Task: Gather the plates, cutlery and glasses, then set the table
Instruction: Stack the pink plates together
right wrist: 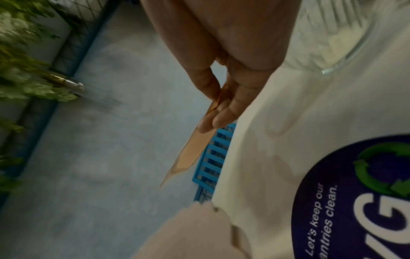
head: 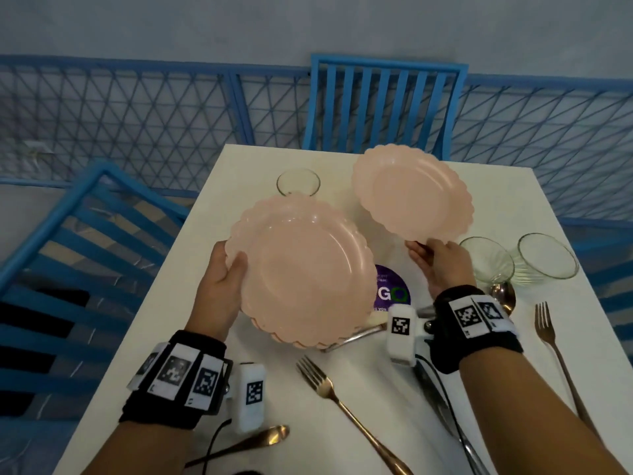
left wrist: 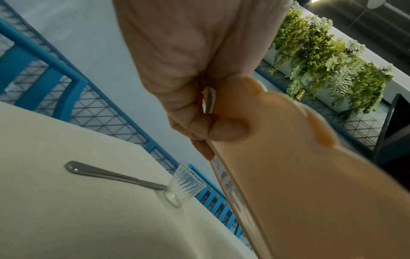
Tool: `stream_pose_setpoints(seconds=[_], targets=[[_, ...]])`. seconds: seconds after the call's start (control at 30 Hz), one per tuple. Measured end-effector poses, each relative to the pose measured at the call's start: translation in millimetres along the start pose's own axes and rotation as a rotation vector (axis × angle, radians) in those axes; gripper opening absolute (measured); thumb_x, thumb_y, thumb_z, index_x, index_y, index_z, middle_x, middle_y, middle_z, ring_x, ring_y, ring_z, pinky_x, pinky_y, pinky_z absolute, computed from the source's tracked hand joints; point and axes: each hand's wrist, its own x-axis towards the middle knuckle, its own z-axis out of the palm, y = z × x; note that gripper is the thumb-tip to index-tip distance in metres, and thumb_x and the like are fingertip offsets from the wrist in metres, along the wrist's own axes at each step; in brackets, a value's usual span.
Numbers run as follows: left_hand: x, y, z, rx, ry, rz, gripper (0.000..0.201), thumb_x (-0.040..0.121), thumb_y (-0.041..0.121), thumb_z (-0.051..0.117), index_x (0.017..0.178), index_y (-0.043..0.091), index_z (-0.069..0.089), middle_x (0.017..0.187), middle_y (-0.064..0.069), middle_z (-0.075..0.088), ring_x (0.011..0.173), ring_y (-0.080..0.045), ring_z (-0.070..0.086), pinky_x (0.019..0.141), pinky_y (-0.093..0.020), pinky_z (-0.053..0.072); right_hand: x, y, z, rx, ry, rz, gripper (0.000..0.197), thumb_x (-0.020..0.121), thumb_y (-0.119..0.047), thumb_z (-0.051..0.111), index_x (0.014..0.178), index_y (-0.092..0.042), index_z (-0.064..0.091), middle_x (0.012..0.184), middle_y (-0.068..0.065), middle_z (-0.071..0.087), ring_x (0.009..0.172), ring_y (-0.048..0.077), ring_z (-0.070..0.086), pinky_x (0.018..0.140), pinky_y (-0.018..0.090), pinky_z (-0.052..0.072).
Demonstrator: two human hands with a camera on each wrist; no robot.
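We see a white table (head: 462, 186) filling the lower middle of the head view. On it, near the far edge in the upper middle, stands a clear glass (head: 298, 182). At the right two more glasses (head: 486, 258) (head: 547, 255) stand just beside each other, a spoon (head: 503, 296) near them. A fork (head: 561, 358) lies at the lower right, another fork (head: 346, 406) in the lower middle, a spoon (head: 253, 443) at the bottom left. A purple round sticker (head: 394, 289) sits at the centre.

Pink scalloped plate stack (head: 305, 269) and single plate (head: 412, 190) (both held aloft).
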Motion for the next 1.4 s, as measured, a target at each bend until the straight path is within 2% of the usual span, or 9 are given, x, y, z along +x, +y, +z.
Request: stream_pose_setpoints(seconds=[0.1, 0.23, 0.47, 0.63, 0.73, 0.87, 1.0, 1.13, 1.4], targets=[[-19.3, -5.7, -4.9, -0.017, -0.019, -0.009, 0.023, 0.101, 0.025, 0.032, 0.118, 0.021, 0.047, 0.108, -0.001, 0.058, 0.1, -0.016, 0.055, 0.085, -0.029, 0.045, -33.5, -3.5, -14.8, -0.093, -0.093, -0.007, 0.025, 0.095, 0.003, 0.037, 0.072, -0.007, 0.043, 0.069, 0.015, 0.06, 0.047, 0.006, 0.067, 0.052, 0.016, 0.056], [-40.7, -17.4, -12.4, -0.048, 0.0, -0.059, 0.034, 0.102, 0.031, 0.029, 0.124, 0.014, 0.048, 0.116, -0.007, 0.058, 0.113, -0.027, 0.054, 0.101, -0.044, 0.043, -82.3, 14.8, -30.0, -0.19, -0.228, 0.025, 0.022, 0.095, 0.0, 0.04, 0.076, -0.006, 0.049, 0.052, 0.004, 0.065, 0.046, 0.005, 0.064, 0.048, 0.014, 0.054], [-77.7, -19.3, -36.4, -0.092, 0.078, -0.097, 0.029, 0.1, 0.04, 0.03, 0.108, 0.023, 0.052, 0.113, -0.01, 0.062, 0.113, -0.03, 0.056, 0.102, -0.054, 0.042, -139.9, 45.0, -31.1, -0.463, -0.409, -0.081, 0.012, 0.093, 0.0, 0.043, 0.098, -0.004, 0.053, 0.067, 0.01, 0.056, 0.063, 0.017, 0.057, 0.052, 0.015, 0.05], [-96.2, -33.0, -62.1, -0.169, 0.132, -0.085, 0.041, 0.088, 0.056, 0.037, 0.11, 0.028, 0.057, 0.117, -0.007, 0.064, 0.115, -0.027, 0.058, 0.103, -0.054, 0.042, -167.7, 56.9, -12.8, -0.63, -0.482, -0.165, 0.04, 0.088, -0.002, 0.048, 0.116, -0.03, 0.049, 0.084, 0.005, 0.055, 0.081, 0.02, 0.056, 0.075, 0.037, 0.055], [-106.2, -42.3, -79.0, -0.2, 0.179, -0.102, 0.045, 0.083, 0.064, 0.038, 0.112, 0.036, 0.059, 0.12, -0.004, 0.064, 0.116, -0.025, 0.058, 0.103, -0.052, 0.043, -181.3, 68.0, -1.1, -0.629, -0.549, -0.13, 0.052, 0.083, 0.002, 0.054, 0.125, -0.028, 0.049, 0.099, -0.001, 0.059, 0.09, 0.024, 0.064, 0.082, 0.045, 0.057], [-125.3, -37.7, -100.1, -0.288, 0.163, -0.138, 0.05, 0.095, 0.054, 0.03, 0.129, 0.025, 0.053, 0.123, 0.001, 0.064, 0.114, -0.017, 0.06, 0.093, -0.037, 0.051, -197.4, 83.9, 13.6, -0.76, -0.576, -0.22, 0.044, 0.084, -0.003, 0.06, 0.125, -0.017, 0.053, 0.103, -0.001, 0.06, 0.089, 0.028, 0.067, 0.084, 0.049, 0.056], [-134.2, -51.2, -126.2, -0.19, 0.371, -0.187, 0.036, 0.094, 0.023, 0.051, 0.128, 0.011, 0.05, 0.12, -0.007, 0.06, 0.111, -0.027, 0.057, 0.098, -0.045, 0.046, -209.9, 100.5, 28.7, -0.754, -0.668, -0.224, 0.046, 0.086, -0.007, 0.06, 0.13, -0.018, 0.05, 0.103, 0.001, 0.06, 0.091, 0.028, 0.068, 0.082, 0.045, 0.058], [-145.4, -70.5, -151.6, -0.215, 0.538, -0.194, 0.034, 0.093, 0.013, 0.048, 0.126, 0.006, 0.05, 0.117, -0.012, 0.059, 0.106, -0.027, 0.056, 0.092, -0.042, 0.047, -219.2, 116.0, 41.3, -0.776, -0.755, -0.151, 0.029, 0.097, -0.016, 0.043, 0.125, -0.017, 0.05, 0.093, 0.003, 0.062, 0.086, 0.02, 0.064, 0.063, 0.025, 0.054], [-166.6, -97.5, -176.6, -0.256, 0.66, -0.204, 0.037, 0.092, 0.01, 0.048, 0.128, 0.004, 0.048, 0.126, -0.018, 0.057, 0.112, -0.03, 0.056, 0.099, -0.049, 0.044, -219.1, 143.6, 53.7, -1.664, -1.215, -0.601, 0.022, 0.085, -0.017, 0.063, 0.106, -0.012, 0.066, 0.111, 0.007, 0.062, 0.099, 0.025, 0.062, 0.083, 0.026, 0.045]])
